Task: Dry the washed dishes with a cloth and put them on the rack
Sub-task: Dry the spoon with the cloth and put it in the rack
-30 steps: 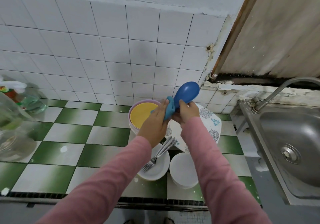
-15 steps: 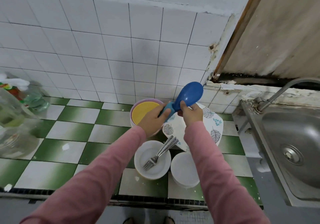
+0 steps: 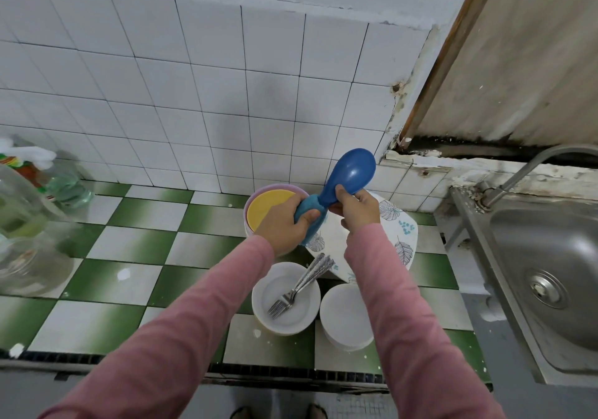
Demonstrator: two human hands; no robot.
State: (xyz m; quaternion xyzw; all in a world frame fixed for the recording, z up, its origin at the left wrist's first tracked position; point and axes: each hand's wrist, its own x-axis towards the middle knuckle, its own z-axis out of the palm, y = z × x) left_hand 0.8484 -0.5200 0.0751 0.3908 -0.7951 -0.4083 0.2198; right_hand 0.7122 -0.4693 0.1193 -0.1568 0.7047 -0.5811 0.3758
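A blue plastic rice spoon (image 3: 352, 170) is held upright over the counter, bowl end up. My right hand (image 3: 355, 206) pinches its neck just below the bowl. My left hand (image 3: 284, 221) grips a blue cloth (image 3: 310, 213) wrapped round the spoon's handle, which is hidden inside it. Beneath the hands stand a pink bowl holding a yellow plate (image 3: 267, 206), a leaf-patterned plate (image 3: 399, 227), a white bowl (image 3: 275, 321) with forks (image 3: 301, 286) in it, and an upturned white bowl (image 3: 346, 316).
A steel sink (image 3: 547, 257) with a tap (image 3: 530, 166) lies to the right. Clear plastic bottles and a jar (image 3: 29, 231) crowd the counter's left side. The green-and-white tiled counter (image 3: 129, 244) stretches between them; a tiled wall stands behind. No rack shows.
My left hand with the cloth has slid down the spoon's handle and now wraps it lower. The right hand keeps its hold near the bowl. The view has shifted slightly.
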